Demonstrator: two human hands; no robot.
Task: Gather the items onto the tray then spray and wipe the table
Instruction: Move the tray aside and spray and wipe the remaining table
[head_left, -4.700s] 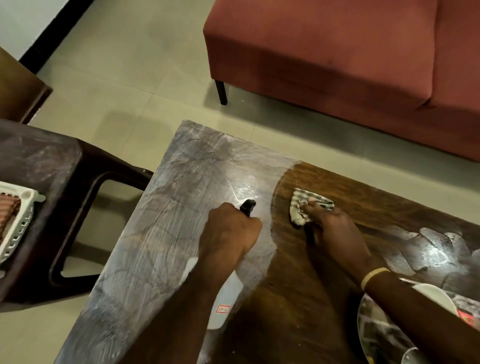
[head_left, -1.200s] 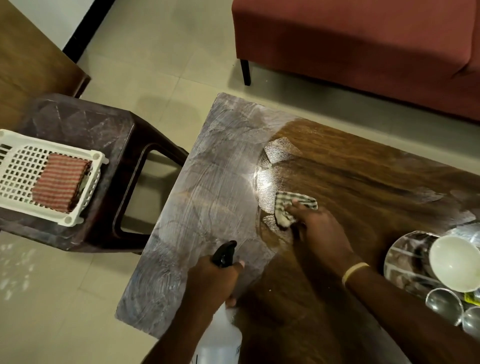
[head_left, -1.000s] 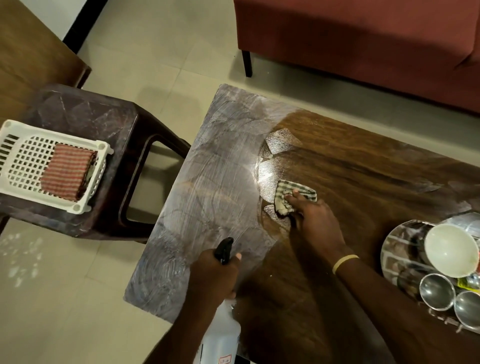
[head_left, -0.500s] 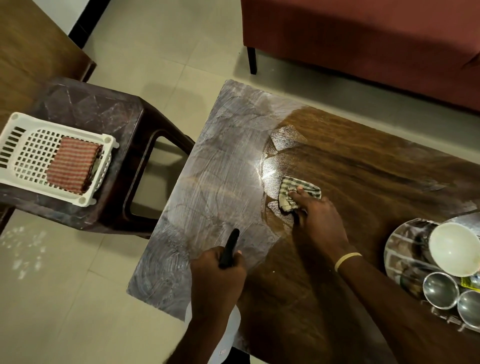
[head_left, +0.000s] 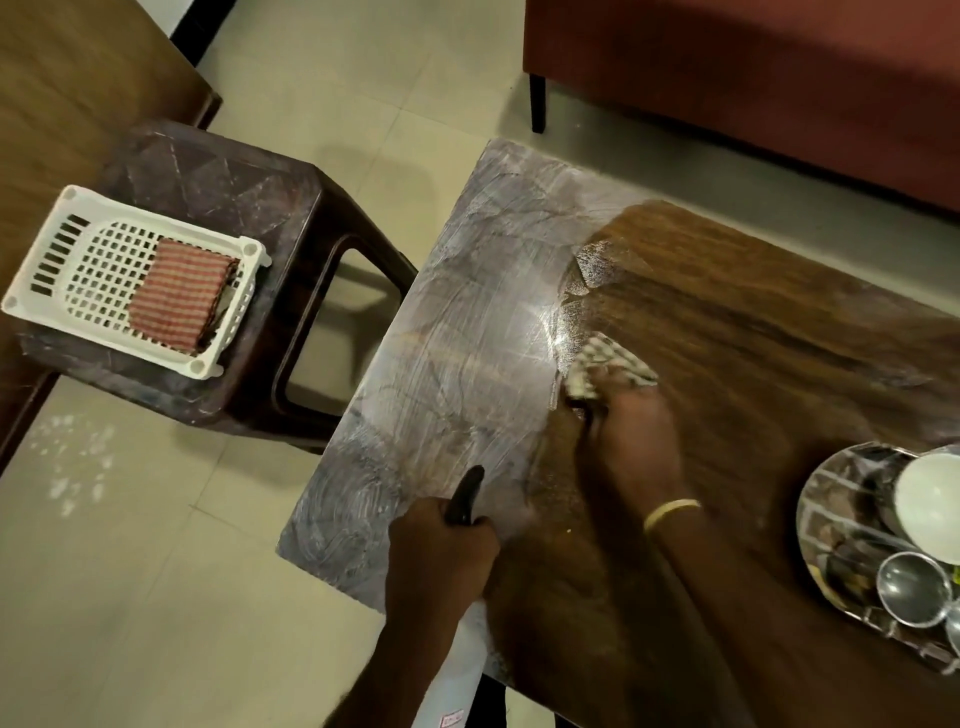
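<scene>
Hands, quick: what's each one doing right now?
Left hand: grips the spray bottle, nozzle toward the table.
Right hand: presses the checked cloth on the table, fingers curled over it.

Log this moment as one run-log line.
stage: wiping table | left hand: grips spray bottle | right hand: presses checked cloth on tabletop | tray: loaded, right end
</scene>
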